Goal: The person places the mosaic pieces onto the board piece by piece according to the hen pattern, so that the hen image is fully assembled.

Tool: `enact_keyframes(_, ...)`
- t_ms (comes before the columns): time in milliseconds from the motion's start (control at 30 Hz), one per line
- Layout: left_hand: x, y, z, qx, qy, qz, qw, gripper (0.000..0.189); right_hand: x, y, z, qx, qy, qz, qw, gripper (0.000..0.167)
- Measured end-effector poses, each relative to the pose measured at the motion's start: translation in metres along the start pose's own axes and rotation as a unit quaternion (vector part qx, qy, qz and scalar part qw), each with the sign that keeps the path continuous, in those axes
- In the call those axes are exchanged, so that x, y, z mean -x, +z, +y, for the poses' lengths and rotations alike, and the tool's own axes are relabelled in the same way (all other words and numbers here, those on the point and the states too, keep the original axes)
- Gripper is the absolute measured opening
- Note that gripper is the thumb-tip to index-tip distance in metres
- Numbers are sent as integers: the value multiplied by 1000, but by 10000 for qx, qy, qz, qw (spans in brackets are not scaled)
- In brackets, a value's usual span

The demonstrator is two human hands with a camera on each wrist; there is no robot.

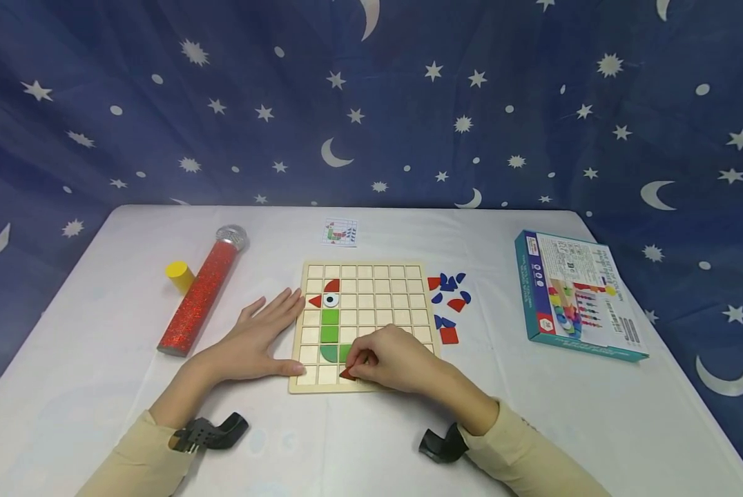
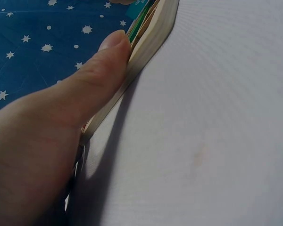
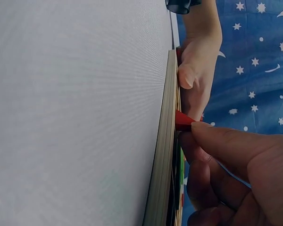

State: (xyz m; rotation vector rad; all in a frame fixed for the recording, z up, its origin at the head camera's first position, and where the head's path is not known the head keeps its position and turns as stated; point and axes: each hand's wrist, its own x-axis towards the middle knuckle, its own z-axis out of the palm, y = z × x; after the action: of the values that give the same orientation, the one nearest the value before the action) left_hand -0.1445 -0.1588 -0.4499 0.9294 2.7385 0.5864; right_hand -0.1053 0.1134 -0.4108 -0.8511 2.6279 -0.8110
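Note:
A wooden grid board (image 1: 384,279) lies on the table with a row of coloured pieces on its left side: a red quarter-round piece (image 1: 332,285), a red triangle (image 1: 315,301), an eye tile (image 1: 331,300), green squares (image 1: 330,317) and a green quarter-round piece (image 1: 329,353). My right hand (image 1: 396,359) pinches a red triangular piece (image 3: 183,121) between thumb and finger over the board's bottom row. My left hand (image 1: 253,338) rests on the board's left edge, fingers straight and spread; its thumb (image 2: 99,70) touches the rim.
Loose red and blue pieces (image 1: 449,335) lie right of the board. A small pattern card (image 1: 340,232) sits behind it. A boxed toy set (image 1: 583,297) is at the right; a glittery red tube (image 1: 200,297) and a yellow cylinder (image 1: 180,276) are at the left.

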Motion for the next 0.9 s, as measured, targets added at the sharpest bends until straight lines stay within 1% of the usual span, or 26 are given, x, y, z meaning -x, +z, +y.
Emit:
enact_keyframes(133, 0, 1, 0, 47, -16, -1, 10000, 113, -1, 0, 1, 58, -14, -62, 10000, 6)
enact_keyframes(233, 0, 1, 0, 63, -25, -5, 10000, 113, -1, 0, 1, 0, -68, -199, 9998, 3)
enact_keyframes(367, 0, 1, 0, 69, -43, -4, 10000, 114, -1, 0, 1, -6, -134, -290, 9995, 5)
enact_keyframes(533, 0, 0, 1, 75, -29, 6, 10000, 113, -1, -1, -1, 264, -214, -143, 9993, 6)
enact_keyframes(767, 0, -2, 2, 106, -28, -3, 9999, 113, 0, -1, -1, 398, -251, -77, 9989, 3)
enact_keyframes(900, 0, -2, 3, 63, -47, -8, 10000, 113, 0, -1, -1, 579, -263, -1, 9980, 3)
